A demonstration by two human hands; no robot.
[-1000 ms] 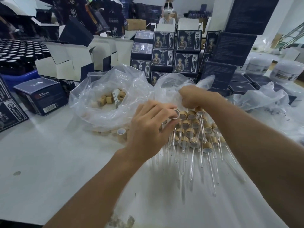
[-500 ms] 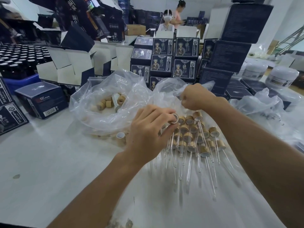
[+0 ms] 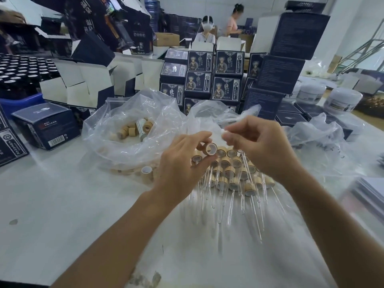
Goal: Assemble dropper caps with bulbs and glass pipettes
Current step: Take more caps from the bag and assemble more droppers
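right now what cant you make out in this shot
Head view only:
- Bulb in the right hand: only a white tip shows; fingers hide the rest.
- Cap in the left hand: outer wall hidden by fingers.
- Pipettes: clear glass blurs into the white table; count unclear.
- Box label: too small to read.

That cap [image 3: 212, 149] you're pinching looks like matt bamboo or light wood with a smooth white plastic lining inside. The pile of finished droppers [image 3: 232, 175] right under it has the same woody collars plus clear, shiny glass pipettes. Left of the pile, the bag [image 3: 116, 129] is thin crinkly clear plastic, pretty glossy. Behind it, the boxes [image 3: 199, 61] are dark printed cardboard, white and matt inside. The table [image 3: 52, 204] under it all looks smooth, slightly sheeny white.
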